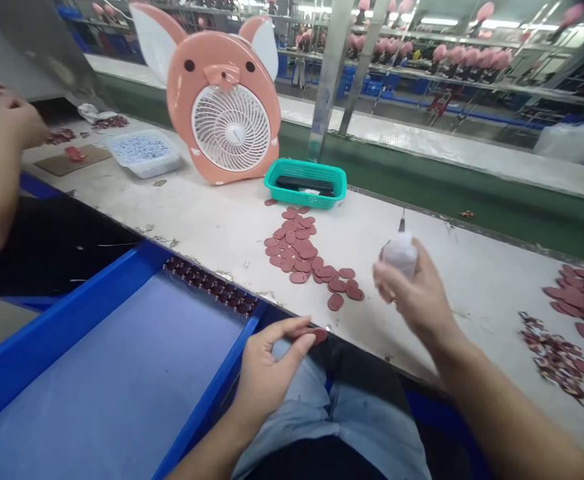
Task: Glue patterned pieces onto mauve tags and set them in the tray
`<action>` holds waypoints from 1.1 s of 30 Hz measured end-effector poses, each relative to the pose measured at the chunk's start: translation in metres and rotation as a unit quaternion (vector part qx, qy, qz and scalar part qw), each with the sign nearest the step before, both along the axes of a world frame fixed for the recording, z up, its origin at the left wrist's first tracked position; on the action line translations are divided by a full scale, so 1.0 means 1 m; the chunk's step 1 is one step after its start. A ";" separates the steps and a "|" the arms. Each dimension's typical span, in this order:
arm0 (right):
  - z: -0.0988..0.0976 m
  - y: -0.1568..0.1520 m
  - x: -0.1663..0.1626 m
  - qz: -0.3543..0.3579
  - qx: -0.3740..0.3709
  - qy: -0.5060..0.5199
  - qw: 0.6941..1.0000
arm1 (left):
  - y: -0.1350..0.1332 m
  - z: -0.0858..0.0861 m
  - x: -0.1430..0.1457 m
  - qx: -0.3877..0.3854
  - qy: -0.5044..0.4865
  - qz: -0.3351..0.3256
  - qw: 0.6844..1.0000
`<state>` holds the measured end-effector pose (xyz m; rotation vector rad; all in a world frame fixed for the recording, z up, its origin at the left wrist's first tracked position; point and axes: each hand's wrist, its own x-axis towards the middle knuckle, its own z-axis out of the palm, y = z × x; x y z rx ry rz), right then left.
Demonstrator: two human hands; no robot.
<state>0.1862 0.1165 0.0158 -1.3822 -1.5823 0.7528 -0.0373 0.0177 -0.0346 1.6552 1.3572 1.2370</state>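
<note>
Near the table's front edge, my left hand (pixel 265 373) pinches a reddish-brown oval piece (pixel 318 335) between thumb and fingers. My right hand (pixel 419 293), over the tabletop to the right, is wrapped round a small white bottle (pixel 401 253). A thin metal tip (pixel 402 223) points upward from this bottle. Between and beyond my hands lies a loose spread of flat reddish-brown ovals (pixel 297 243), some overlapping.
A blue tray (pixel 117 273) at left holds a row of dark pieces (pixel 212 287). Behind are a pig-shaped fan (pixel 178 110), a green basket (pixel 305 197) and a white tub (pixel 157 170). At right lie more ovals (pixel 582 297) and small metal parts (pixel 555 357). Another person's hand (pixel 17 120) is at far left.
</note>
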 end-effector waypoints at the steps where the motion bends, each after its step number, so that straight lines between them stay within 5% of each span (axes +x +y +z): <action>1: -0.001 -0.019 -0.007 0.016 -0.018 0.014 1.000 | -0.004 0.006 0.004 -0.074 -0.094 0.006 0.993; 3: -0.004 -0.049 -0.021 0.087 -0.086 0.093 0.988 | -0.009 0.018 0.008 -0.218 -0.267 0.025 0.938; 5: -0.009 -0.068 -0.032 0.140 -0.150 0.190 0.960 | -0.011 0.025 0.010 -0.288 -0.340 0.039 0.894; 11: -0.016 -0.079 -0.038 0.197 -0.247 0.341 0.885 | -0.014 0.024 0.009 -0.299 -0.335 -0.021 0.893; 14: -0.019 -0.084 -0.043 0.130 -0.286 0.402 0.860 | -0.021 0.014 0.013 -0.211 -0.313 -0.018 0.926; 17: -0.019 -0.094 -0.055 0.072 -0.322 0.470 0.818 | -0.025 0.003 0.021 -0.024 -0.226 0.003 0.974; 20: -0.021 -0.104 -0.065 0.067 -0.336 0.488 0.803 | -0.024 -0.003 0.026 0.087 -0.170 0.005 0.982; 22: -0.026 -0.107 -0.066 0.074 -0.333 0.477 0.810 | -0.022 -0.004 0.026 0.095 -0.177 0.018 0.979; 25: -0.037 -0.110 -0.054 0.112 -0.305 0.431 0.842 | -0.022 -0.003 0.023 0.008 -0.277 0.036 0.960; 29: -0.042 -0.117 -0.028 0.083 -0.266 0.245 0.929 | -0.021 -0.001 0.016 -0.162 -0.449 0.036 0.878; 33: -0.030 -0.120 -0.009 0.039 -0.166 0.114 0.979 | -0.019 0.003 0.013 -0.232 -0.523 0.047 0.819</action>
